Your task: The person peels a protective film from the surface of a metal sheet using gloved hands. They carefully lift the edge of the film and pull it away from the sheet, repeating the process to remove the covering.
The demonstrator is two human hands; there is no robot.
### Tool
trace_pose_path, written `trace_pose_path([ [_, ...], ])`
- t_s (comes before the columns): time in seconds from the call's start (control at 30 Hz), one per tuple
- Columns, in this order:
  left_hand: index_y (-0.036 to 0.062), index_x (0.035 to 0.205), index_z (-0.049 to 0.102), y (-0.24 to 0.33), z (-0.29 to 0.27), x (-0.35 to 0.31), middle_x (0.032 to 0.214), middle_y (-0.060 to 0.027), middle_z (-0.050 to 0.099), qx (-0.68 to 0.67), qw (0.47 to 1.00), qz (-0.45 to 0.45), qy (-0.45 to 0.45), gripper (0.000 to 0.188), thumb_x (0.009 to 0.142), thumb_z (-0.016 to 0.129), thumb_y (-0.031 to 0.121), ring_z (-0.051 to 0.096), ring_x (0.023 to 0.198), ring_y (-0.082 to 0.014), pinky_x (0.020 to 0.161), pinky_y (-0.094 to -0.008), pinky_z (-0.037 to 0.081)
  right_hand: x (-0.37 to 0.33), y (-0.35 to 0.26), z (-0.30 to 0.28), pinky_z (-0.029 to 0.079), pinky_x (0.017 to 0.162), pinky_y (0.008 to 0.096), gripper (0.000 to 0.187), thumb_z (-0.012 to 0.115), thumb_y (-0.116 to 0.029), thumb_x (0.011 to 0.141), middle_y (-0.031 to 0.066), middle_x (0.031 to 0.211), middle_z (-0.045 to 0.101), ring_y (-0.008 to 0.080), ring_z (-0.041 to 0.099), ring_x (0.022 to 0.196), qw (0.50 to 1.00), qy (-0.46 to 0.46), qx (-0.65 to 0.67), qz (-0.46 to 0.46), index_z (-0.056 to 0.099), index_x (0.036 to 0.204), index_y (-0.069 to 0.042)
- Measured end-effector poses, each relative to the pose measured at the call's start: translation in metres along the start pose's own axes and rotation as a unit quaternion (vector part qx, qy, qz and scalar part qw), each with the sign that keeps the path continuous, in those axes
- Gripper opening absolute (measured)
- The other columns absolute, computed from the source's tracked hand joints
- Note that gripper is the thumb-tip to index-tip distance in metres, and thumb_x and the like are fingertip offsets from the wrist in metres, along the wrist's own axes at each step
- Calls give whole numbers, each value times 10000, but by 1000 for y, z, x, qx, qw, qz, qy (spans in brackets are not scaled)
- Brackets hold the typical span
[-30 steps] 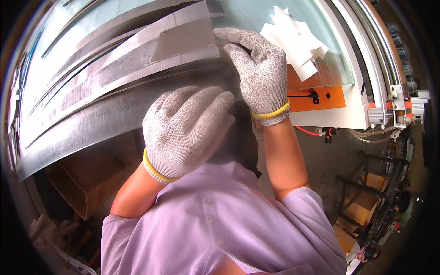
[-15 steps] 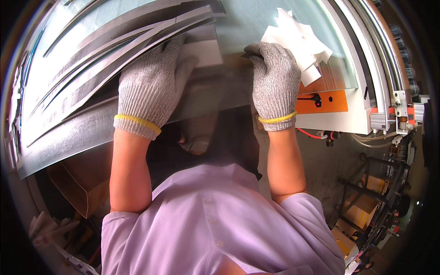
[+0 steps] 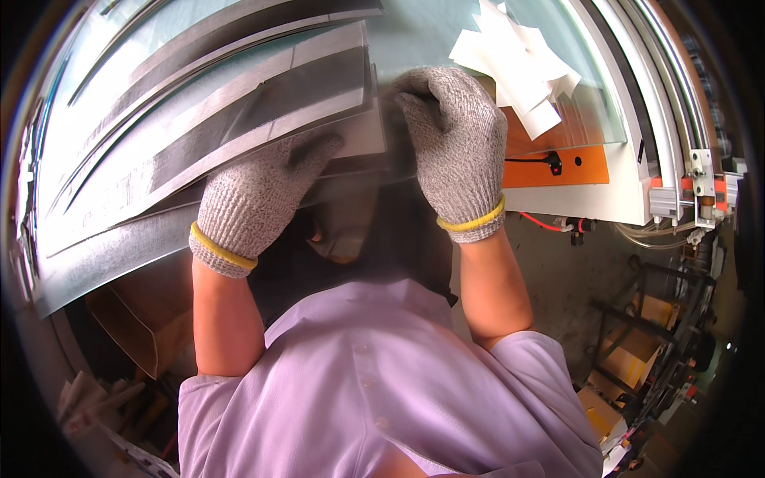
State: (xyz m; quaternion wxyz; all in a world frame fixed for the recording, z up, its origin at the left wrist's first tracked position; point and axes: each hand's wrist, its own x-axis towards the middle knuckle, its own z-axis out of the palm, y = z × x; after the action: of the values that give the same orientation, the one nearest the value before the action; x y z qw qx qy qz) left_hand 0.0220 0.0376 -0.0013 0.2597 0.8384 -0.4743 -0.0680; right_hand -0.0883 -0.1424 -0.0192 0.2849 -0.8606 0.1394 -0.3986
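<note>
We see faint grey marks near the left side of the frame, but they are too blurred to read.

The big metal sheet [image 3: 295, 92] is in the upper left of the frame, with its right end near the top middle. A paler sheet [image 3: 366, 134] peeks out under that end. Our left hand [image 3: 259, 183], in a grey glove with a yellow band, is at the low edge of the metal sheet. Its thumb shows, but the sheet hides most of the fingers, so we cannot tell if they are pinching it. Our right hand [image 3: 458, 139], gloved the same way, is just beside the sheet's right end. Its thumb and pointing finger bend toward each other, and we cannot tell if anything is between the tips.

A second ago, our left hand was in front of the sheets, with all its fingers showing. Now most of them are hidden. Half a second ago, our right hand was closer to the white paper [image 3: 518, 68] in the upper right. Now it is nearer the metal. The sheets over our left hand looked like thin strips then, and now we see a wide grey face.
</note>
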Motion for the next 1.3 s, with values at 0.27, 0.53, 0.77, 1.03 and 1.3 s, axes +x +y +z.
trace_pose_path([
  [0.27, 257, 1295, 696, -16, 1, -4, 1259, -128, 664, 67, 995, 76, -12, 336, 987, 587, 183, 661, 1083, -339, 917, -405, 544, 2, 0, 1, 543, 764, 389, 109, 718, 2, 822, 136, 881, 696, 315, 682, 832, 999, -1, -36, -27, 699, 928, -15],
  [0.53, 262, 1299, 696, -17, 3, -5, 1216, -135, 668, 74, 994, 79, -7, 338, 984, 595, 188, 662, 1059, -342, 898, -411, 547, 1, -1, 2, 520, 788, 443, 82, 714, -4, 788, 144, 851, 680, 355, 649, 852, 1000, 3, -10, -26, 696, 865, -28],
  [0.77, 262, 1310, 687, -15, 0, -5, 1244, -138, 662, 62, 995, 74, -15, 354, 980, 592, 178, 655, 1079, -345, 919, -413, 540, -4, -5, 2, 519, 785, 444, 86, 707, -4, 785, 135, 856, 678, 350, 647, 843, 1000, 5, 17, -7, 693, 866, -30],
  [1.03, 264, 1330, 673, -15, -1, -8, 1276, -148, 638, 102, 990, 87, -30, 395, 971, 572, 136, 636, 1117, -364, 946, -422, 531, -5, -6, -2, 506, 764, 437, 83, 714, -19, 781, 117, 847, 664, 338, 636, 842, 999, 1, 15, -51, 707, 859, -45],
  [1.3, 273, 1318, 673, -19, 2, -9, 1230, -141, 627, 217, 962, 163, 38, 426, 940, 558, 112, 636, 1093, -360, 926, -430, 544, -6, 17, -7, 470, 818, 441, 90, 739, -84, 801, 98, 900, 657, 317, 611, 916, 986, 51, -157, -27, 728, 890, -92],
])
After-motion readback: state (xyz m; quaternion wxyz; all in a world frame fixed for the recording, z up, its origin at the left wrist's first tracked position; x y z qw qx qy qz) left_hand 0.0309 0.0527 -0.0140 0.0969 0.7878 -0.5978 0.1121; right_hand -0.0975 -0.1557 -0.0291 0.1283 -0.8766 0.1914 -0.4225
